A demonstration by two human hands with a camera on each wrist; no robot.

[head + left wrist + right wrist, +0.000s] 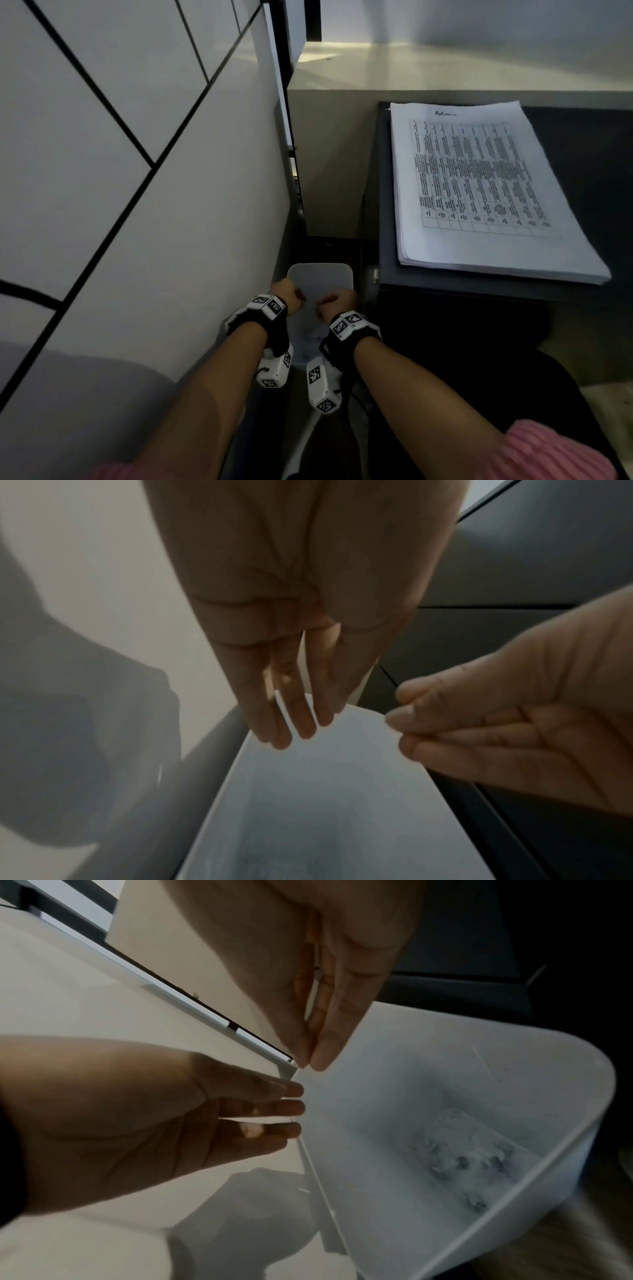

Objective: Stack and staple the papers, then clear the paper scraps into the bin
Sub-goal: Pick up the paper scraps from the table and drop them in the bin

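Over the bin (320, 274) I hang my left hand (287, 293) and right hand (337, 301), fingers straight and released, so scraps (459, 1161) drop inside; the papers (486, 192) wait stacked aside.

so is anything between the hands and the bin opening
Nothing visible. Both the left hand and the right hand hang right over the open white bin, fingers pointing down. Paper scraps already lie at its bottom; small bits still stick to the left fingers.

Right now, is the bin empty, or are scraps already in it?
Not empty: in the right wrist view the white bin has small paper scraps lying on its bottom.
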